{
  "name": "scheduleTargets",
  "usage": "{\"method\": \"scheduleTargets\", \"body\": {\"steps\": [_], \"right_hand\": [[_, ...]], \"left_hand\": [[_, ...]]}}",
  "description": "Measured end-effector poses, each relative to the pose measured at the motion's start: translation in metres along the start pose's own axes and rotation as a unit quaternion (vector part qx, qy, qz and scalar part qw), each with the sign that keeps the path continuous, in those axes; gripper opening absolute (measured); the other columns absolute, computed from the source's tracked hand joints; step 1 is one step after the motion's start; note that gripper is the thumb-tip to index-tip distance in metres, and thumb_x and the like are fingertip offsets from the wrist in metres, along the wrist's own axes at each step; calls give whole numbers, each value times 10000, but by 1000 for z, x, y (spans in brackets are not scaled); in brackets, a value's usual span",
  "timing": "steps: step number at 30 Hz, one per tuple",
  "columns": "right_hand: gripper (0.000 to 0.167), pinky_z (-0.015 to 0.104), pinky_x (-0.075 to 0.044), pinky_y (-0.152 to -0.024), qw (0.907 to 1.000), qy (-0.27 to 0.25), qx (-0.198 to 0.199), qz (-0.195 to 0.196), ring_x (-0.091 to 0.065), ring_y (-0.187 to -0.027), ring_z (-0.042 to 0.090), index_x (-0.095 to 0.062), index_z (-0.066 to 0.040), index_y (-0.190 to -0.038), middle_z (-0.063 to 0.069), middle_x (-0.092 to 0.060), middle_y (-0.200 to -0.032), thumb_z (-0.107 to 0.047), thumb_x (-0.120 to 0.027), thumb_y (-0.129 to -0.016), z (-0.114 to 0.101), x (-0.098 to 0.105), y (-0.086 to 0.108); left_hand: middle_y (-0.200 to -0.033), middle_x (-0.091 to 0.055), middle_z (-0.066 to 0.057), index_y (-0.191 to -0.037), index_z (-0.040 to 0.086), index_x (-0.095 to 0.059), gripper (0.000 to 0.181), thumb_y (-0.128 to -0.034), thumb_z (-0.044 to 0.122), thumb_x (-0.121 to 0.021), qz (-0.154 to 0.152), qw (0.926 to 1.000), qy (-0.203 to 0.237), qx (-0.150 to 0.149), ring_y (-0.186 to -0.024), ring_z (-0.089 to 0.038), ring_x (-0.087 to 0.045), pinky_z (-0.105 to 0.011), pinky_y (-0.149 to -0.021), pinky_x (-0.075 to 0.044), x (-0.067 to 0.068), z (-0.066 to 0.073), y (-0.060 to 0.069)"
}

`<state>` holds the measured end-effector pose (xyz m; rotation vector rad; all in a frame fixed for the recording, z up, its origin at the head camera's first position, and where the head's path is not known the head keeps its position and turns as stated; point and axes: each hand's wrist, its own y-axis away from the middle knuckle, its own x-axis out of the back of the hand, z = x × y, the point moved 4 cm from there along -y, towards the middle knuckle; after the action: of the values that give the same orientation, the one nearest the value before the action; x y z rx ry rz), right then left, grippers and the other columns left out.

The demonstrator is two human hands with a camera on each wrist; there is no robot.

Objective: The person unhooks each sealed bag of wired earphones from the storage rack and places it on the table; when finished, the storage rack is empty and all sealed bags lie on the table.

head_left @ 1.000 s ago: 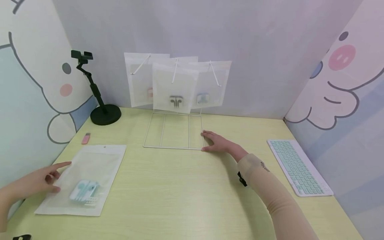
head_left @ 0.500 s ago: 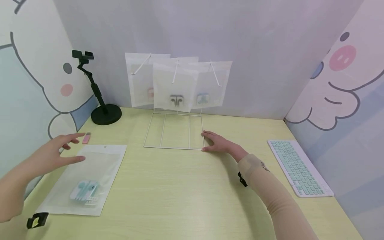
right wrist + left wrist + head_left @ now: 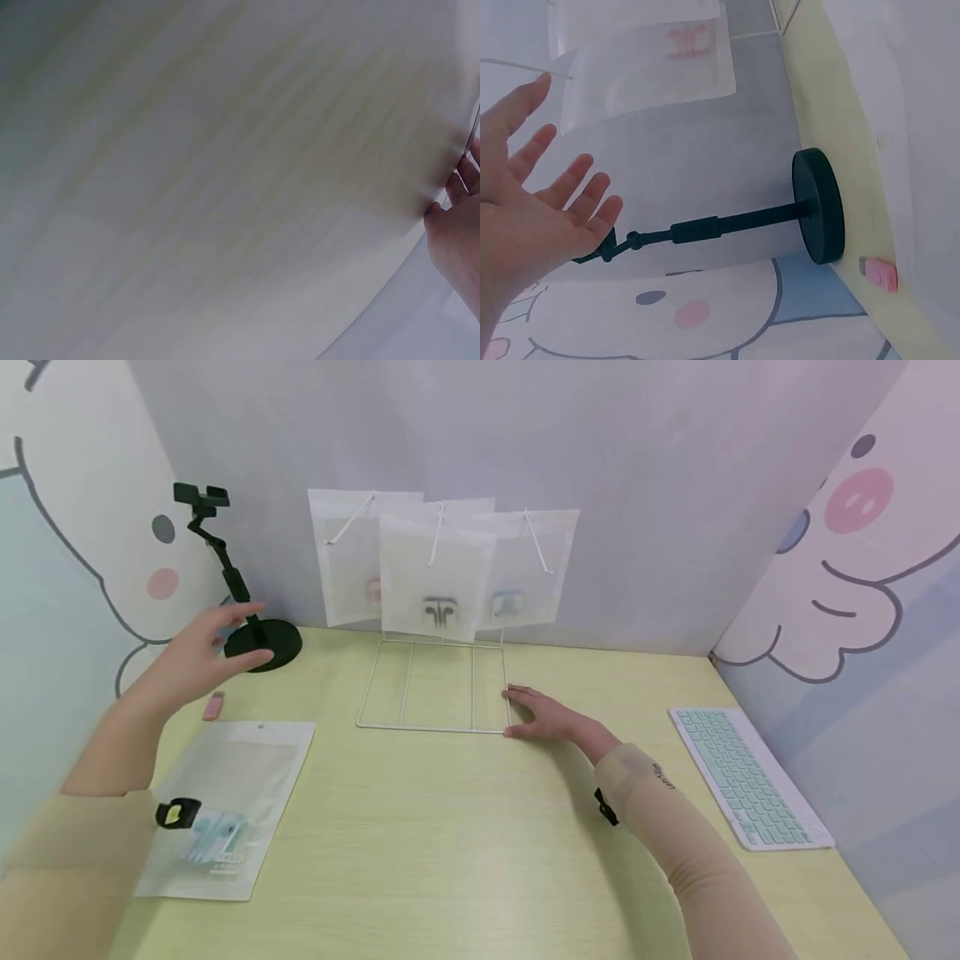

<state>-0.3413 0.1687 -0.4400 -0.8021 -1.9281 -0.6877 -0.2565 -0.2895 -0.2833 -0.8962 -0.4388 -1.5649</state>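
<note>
At frame left, your left hand [image 3: 191, 660] is hovering empty, fingers parted, before a black stand [image 3: 281, 645]. Your right hand [image 3: 546, 718], fingers spread, is touching the central wire rack's [image 3: 432, 728] right edge; pressing lightly there should be steadying the hanging bags [image 3: 450, 572].

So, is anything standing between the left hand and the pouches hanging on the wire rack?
Nothing visible does. The left hand is raised to one side of the hanging pouches. The black stand is close by, but the hand partly covers it in the head view, so it appears behind the hand, not in between.
</note>
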Motion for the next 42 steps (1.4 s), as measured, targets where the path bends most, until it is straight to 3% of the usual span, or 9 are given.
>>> {"method": "scheduleTargets", "body": {"steps": [8, 17, 22, 26, 33, 42], "right_hand": [[826, 484, -166, -1137, 10000, -38, 2, -14, -182, -1426, 334, -263, -88, -1494, 130, -179, -1564, -462, -643, -863, 1, 0, 0], [835, 480, -167, -1139, 10000, 28, -57, -45, -175, -1429, 328, -249, -102, -1501, 119, -168, -1568, -479, -635, -864, 3, 2, 0], [827, 482, -162, -1139, 10000, 16, -63, -57, -173, -1430, 326, -255, -99, -1499, 121, -175, -1566, -460, -643, -864, 1, 4, 0], [828, 478, -155, -1142, 9999, 29, -74, -96, -169, -1432, 325, -248, -99, -1501, 115, -167, -1569, -455, -643, -866, -1, 3, 0], [838, 471, -157, -1143, 9997, 118, -150, -137, -164, -1434, 317, -233, -125, -1508, 97, -153, -1575, -480, -634, -864, 2, -1, -3], [835, 465, -152, -1144, 9998, 91, -167, -83, -167, -1433, 318, -241, -110, -1504, 105, -160, -1572, -465, -642, -863, 1, 0, -3]], "left_hand": [[-1523, -237, -191, -1477, 105, -314, 679, -911, 320, -622, 290, 9995, 91, 64, -1405, -380, -173, -612, -1063, -203, -13, 0, -48], [-1585, -55, -134, -1478, 136, -322, 656, -921, 358, -591, 504, 9974, 268, 445, -1448, -353, -5, -635, -1094, -59, -27, -7, -97], [-1596, -4, -69, -1471, 179, -346, 616, -929, 360, -577, 608, 9952, 491, 597, -1448, -350, -3, -625, -1097, -96, -33, -14, -116], [-1591, -61, -63, -1459, 178, -372, 587, -935, 352, -572, 655, 9934, 765, 544, -1448, -323, -51, -566, -1114, -165, -40, -23, -130], [-1577, -129, -98, -1459, 186, -380, 594, -934, 409, -550, 620, 9906, 1023, 665, -1440, -308, -124, -498, -1136, -172, -53, -34, -139], [-1538, -277, -75, -1413, 163, -451, 499, -947, 302, -564, 944, 9844, 1287, 738, -1423, -216, -220, -392, -1143, -210, -58, -34, -136]]}}
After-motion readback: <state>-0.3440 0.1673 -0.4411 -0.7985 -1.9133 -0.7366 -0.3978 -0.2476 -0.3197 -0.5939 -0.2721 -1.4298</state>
